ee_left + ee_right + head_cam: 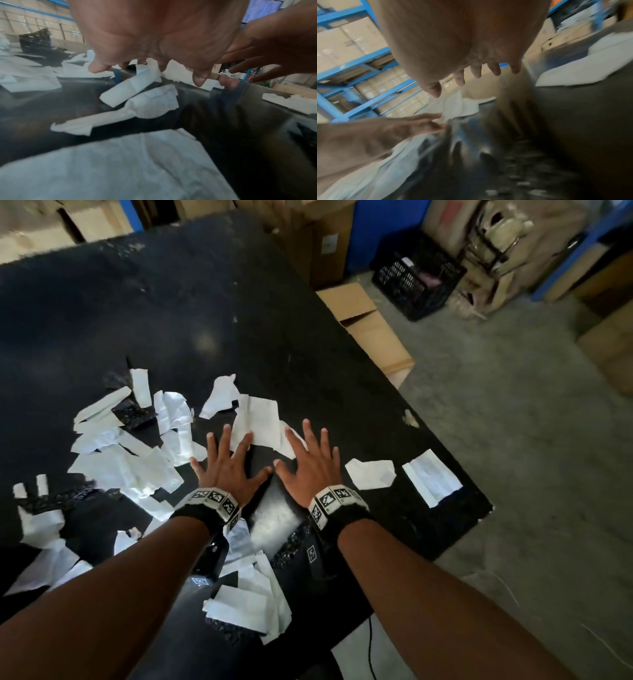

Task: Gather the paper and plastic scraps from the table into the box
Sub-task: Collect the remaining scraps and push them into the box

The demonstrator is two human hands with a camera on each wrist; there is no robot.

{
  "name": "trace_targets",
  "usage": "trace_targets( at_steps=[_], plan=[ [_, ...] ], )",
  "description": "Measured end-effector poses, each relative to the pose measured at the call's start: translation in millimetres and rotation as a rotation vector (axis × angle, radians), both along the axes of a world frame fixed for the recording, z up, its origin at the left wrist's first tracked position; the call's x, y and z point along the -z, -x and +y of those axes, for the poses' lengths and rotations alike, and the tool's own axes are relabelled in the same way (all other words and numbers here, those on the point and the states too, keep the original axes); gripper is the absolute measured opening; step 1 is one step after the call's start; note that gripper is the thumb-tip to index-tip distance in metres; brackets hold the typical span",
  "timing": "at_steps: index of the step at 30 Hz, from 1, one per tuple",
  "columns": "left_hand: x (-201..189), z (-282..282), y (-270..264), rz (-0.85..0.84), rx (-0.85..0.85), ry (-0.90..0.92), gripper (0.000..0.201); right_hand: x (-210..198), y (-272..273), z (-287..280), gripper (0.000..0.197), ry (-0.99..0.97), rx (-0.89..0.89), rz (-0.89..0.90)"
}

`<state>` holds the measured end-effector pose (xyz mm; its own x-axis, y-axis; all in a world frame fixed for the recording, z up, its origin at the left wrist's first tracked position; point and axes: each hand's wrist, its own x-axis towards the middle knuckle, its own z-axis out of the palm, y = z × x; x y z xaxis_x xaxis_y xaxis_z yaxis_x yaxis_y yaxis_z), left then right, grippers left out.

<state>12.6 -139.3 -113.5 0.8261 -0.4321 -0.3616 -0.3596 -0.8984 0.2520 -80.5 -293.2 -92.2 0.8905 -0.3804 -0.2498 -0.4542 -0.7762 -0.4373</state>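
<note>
White paper scraps and black plastic scraps lie strewn over the left and front of a black table. My left hand and right hand are side by side, palms down, fingers spread, holding nothing. The left fingertips reach the near edge of a large white sheet. In the left wrist view my left hand hovers over folded paper scraps. The right wrist view shows my right hand above the table, with a paper scrap ahead. An open cardboard box stands on the floor by the table's right edge.
Two separate white scraps lie near the table's right corner. More scraps sit under my forearms at the front edge. A black crate and stacked cartons stand on the floor beyond the box.
</note>
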Motion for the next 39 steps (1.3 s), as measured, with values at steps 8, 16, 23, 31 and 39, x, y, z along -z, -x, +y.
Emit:
trace_targets(
  at_steps=[8, 16, 23, 31, 39],
  plan=[
    [8.5, -1.2, 16.1, -0.003, 0.066, 0.034, 0.088, -7.3, 97.6, -92.5, 0.088, 0.139, 0.572, 0.199],
    [12.2, 16.2, 13.1, 0.003, 0.124, 0.069, 0.083, 24.8, 62.6, -32.6, 0.075, 0.067, 0.290, 0.223],
    [2.2, 45.2, 1.8, -0.025, 0.047, 0.238, 0.073, 24.5, -3.6, 84.6, 0.066, 0.011, -0.067, 0.098],
    [-39.2, 126.3, -17.0, -0.209, -0.299, 0.344, 0.063, -2.9, -23.7, 111.5, 0.049, -0.141, -0.470, -0.287],
    [-30.3, 173.7, -38.5, -0.181, -0.898, 0.042, 0.078, -19.7, -105.9, 67.6, 0.075, 0.020, -0.183, -0.339]
  ],
)
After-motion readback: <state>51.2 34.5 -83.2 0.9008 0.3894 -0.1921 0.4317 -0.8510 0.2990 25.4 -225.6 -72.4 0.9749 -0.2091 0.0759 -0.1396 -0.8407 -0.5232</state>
